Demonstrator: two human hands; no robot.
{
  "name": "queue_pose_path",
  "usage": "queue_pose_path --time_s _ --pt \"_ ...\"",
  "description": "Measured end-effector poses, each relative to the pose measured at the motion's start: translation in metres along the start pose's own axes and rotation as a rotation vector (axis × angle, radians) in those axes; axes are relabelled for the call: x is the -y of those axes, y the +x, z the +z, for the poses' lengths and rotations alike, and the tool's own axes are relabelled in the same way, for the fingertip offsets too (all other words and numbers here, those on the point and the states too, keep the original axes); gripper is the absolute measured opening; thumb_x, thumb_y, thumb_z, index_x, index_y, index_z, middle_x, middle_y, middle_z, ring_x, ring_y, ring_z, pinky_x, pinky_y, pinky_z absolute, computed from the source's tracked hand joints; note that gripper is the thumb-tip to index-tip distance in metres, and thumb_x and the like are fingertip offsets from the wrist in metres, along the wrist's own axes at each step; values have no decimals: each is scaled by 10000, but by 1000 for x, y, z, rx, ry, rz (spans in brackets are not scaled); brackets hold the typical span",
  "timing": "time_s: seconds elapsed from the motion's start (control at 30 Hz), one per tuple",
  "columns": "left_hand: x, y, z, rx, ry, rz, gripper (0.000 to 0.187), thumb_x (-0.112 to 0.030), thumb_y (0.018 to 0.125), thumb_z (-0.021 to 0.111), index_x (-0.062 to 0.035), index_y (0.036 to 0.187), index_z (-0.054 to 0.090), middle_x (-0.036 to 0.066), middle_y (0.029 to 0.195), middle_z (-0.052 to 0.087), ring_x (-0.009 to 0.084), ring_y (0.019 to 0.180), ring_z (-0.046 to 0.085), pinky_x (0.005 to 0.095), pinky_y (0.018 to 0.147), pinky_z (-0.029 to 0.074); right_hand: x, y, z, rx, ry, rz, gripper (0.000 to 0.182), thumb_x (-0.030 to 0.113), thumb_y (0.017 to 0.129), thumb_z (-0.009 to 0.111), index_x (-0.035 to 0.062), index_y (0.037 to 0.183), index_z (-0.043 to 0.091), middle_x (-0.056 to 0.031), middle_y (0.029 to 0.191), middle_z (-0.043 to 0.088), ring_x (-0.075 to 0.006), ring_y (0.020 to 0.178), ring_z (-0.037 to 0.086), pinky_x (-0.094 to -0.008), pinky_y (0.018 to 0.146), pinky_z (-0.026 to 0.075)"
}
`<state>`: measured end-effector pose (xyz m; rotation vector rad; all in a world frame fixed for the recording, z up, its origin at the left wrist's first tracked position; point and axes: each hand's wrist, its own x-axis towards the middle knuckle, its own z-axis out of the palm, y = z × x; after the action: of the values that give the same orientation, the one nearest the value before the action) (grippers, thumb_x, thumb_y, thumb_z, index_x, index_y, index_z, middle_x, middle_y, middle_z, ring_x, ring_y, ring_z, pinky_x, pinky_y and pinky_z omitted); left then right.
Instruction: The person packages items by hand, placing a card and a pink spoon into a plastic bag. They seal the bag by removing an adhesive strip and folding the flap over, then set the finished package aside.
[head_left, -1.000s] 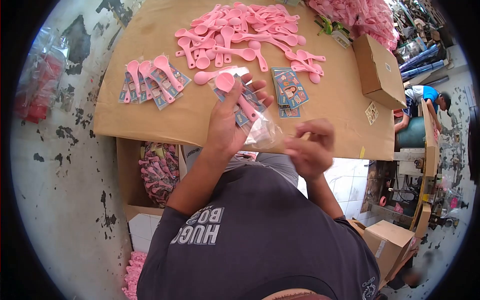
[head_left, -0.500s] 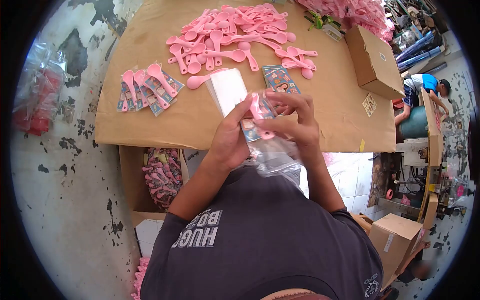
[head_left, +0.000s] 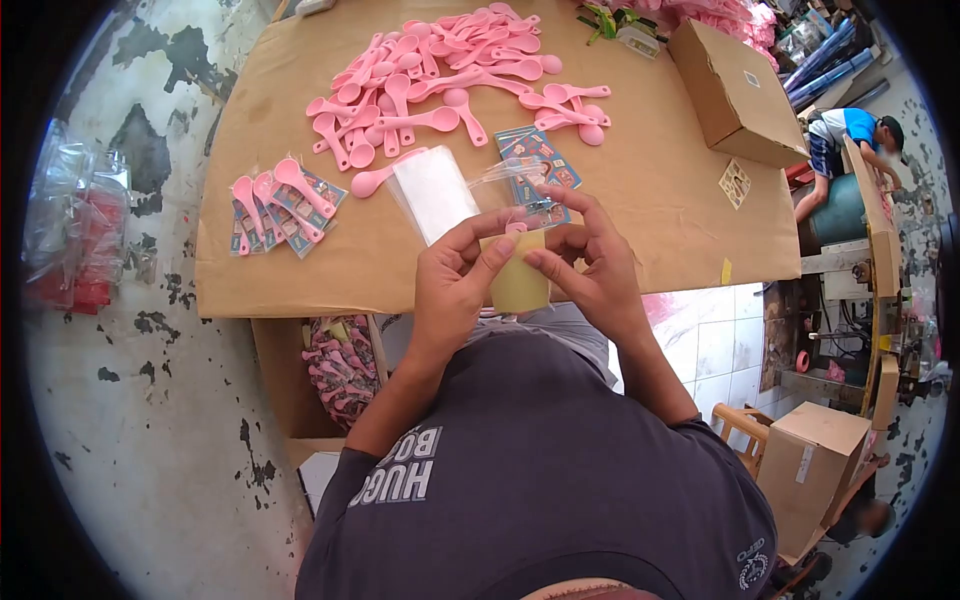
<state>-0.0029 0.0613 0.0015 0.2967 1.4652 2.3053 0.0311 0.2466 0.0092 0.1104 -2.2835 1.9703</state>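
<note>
Between my hands is a bagged card (head_left: 521,274), its plain yellow-green side facing me, with a bit of pink spoon (head_left: 516,228) showing at its top edge. My left hand (head_left: 452,282) pinches the card's left side between thumb and fingers. My right hand (head_left: 598,268) grips the upper right side with thumb and bent fingers, and clear plastic film (head_left: 508,172) rises beyond the fingers. A stack of clear bags with a white sheet (head_left: 436,190) lies just past my left hand. Behind my right hand are blue printed cards (head_left: 540,158).
A heap of pink measuring spoons (head_left: 420,80) covers the table's far side. Finished-looking spoon-and-card packets (head_left: 285,205) lie at left. A cardboard box (head_left: 738,95) stands at right. Beneath the table is a box of packed spoons (head_left: 340,365). Another person (head_left: 845,150) bends at far right.
The spoon and card packet has been turned over, from its printed side to the yellow-green back. The clear plastic that hung below it now extends above. My view has shifted slightly.
</note>
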Motion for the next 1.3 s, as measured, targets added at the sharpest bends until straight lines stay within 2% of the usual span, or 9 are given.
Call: queue_pose_path --time_s 0.23,0.3,0.4,0.5,0.73,0.83,1.07,1.17,1.3 --pt "-1 -9 17 -174 153 140 474 -103 1035 633 -25 1490 526 76 949 767 35 753 653 181 588 489 7 8 -11 -283 -352 -396 378 50 865 786 68 1226 675 -71 1110 699 -150 857 605 -277 662 497" --pt "6 -12 9 -120 297 127 536 -86 1018 648 -89 1534 504 -46 722 644 -16 611 478 189 537 373 13 11 -8 -297 -525 -536 339 34 842 787 69 1170 712 -85 1166 686 -195 924 613 -308 696 521" --pt "10 -14 11 -100 401 145 568 -78 996 659 -113 1541 503 -61 627 493 5 570 345 208 528 314 18 15 4 -274 -678 -649 319 5 786 790 70 1096 750 -87 1211 669 -268 970 611 -361 764 538" --pt "5 -19 11 -54 622 180 594 -41 998 655 -63 1557 456 -24 743 656 -19 627 449 185 544 351 16 19 11 -305 -712 -691 339 -5 756 794 71 1084 760 -75 1192 681 -277 974 615 -376 785 529" --pt "-3 -23 11 -39 722 238 617 -40 973 668 -62 1553 460 -43 684 622 -19 622 403 181 553 306 12 25 14 -332 -762 -769 268 -27 731 777 42 988 748 -71 1120 704 -274 956 626 -380 793 525" --pt "3 -22 12 -28 667 194 621 -73 953 671 -107 1545 486 132 789 726 78 549 399 271 550 415 10 30 7 -326 -782 -777 249 -37 717 768 37 950 722 -75 1081 710 -276 951 637 -381 796 526" --pt "6 -21 11 114 525 57 599 -72 1019 647 -55 1570 414 119 998 784 16 804 609 186 684 465 25 33 -27 -508 -587 -580 197 -65 804 720 16 981 688 -112 1045 705 -253 970 666 -347 862 526" --pt "8 -20 12 89 400 24 611 -80 1030 635 -55 1582 374 154 1075 777 68 869 678 218 743 531 40 25 -49 -428 -57 -401 125 -61 875 687 -16 992 681 -140 1065 708 -181 994 663 -311 886 518" --pt "-1 -19 15 53 297 2 643 -71 1033 625 -58 1600 322 163 1108 764 103 901 707 244 763 564 57 13 -59 -124 -421 -509 194 -52 843 710 17 1023 723 -123 1100 704 -209 958 680 -330 879 529"
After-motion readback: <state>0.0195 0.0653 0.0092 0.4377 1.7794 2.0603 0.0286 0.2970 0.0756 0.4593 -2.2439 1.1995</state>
